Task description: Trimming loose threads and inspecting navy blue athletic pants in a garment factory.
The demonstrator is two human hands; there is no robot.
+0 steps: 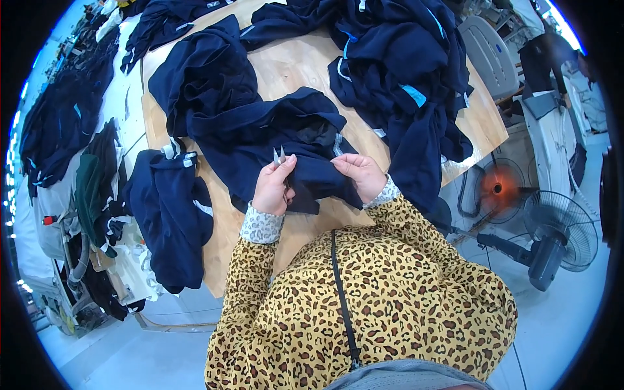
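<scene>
Garment (pixel 260 127): navy cloth, soft and matt, heavily creased; lies across the centre of the frame in a bent, ridged heap, a darker hollow at its right part, its near edge between the 2 hands.

Left hand (pixel 270 188), centre of the frame: closed around snips (pixel 279 156), metal, 2 narrow pointed blades tilted upward, tips slightly parted.

Right hand (pixel 361 175), just right of centre: thumb and forefinger pinched together on the garment, near a short pale strip (pixel 338 144). Hands apart from each other, cloth between.

Sleeves (pixel 247 270), 2: yellow, leopard-spotted, loose, with pale grey spotted cuffs (pixel 262 225).

Table (pixel 292 62): light wood, flat, visible grain, beneath the garment.

Pile (pixel 390 71), upper right: navy cloth, bunched folds, 1 bright blue rectangular patch (pixel 413 95).

Bundle (pixel 168 218), left of centre: navy cloth, hanging in folds past the table's edge, white tabs at top and side.

Chair (pixel 489 55), upper right: grey, rounded back, slotted.

Fan (pixel 560 231), right: dark, round wire guard.

Cloth (pixel 88 182), left: dark green, draped.
</scene>
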